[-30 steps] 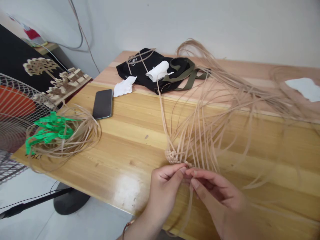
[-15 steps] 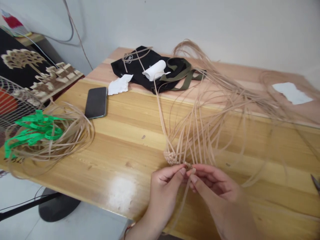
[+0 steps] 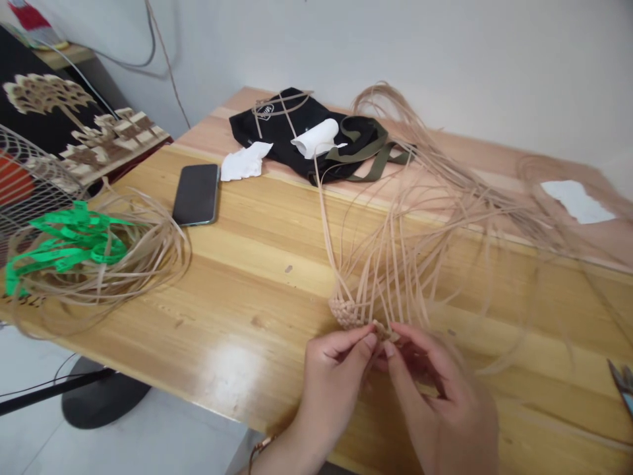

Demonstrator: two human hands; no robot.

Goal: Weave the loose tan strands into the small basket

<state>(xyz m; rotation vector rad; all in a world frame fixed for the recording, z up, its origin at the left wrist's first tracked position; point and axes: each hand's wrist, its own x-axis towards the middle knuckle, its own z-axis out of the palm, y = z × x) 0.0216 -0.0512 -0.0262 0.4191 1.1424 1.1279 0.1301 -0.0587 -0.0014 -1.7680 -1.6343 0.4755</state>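
A small woven piece (image 3: 345, 311) of tan flat strips lies at the front of the wooden table, its loose strips (image 3: 395, 264) fanning up and to the right. My left hand (image 3: 336, 373) pinches the near edge of the weave between thumb and forefinger. Close beside it, my right hand (image 3: 435, 389) has its thumb and forefinger closed on a tan strip (image 3: 393, 336) at that same edge. The other fingers of my right hand curl underneath and are partly hidden.
A coil of tan strips (image 3: 148, 257) with green tape (image 3: 79, 241) lies at left, near a phone (image 3: 196, 194). Behind are a black bag (image 3: 297, 112) and white paper pieces (image 3: 246, 161) (image 3: 578, 201). A cutting tool (image 3: 622, 382) with pointed jaws sits at the right edge.
The view has shifted slightly. My right thumb and fingers have moved a little at the weave's edge, and the strip end that hung below my hands no longer shows there.
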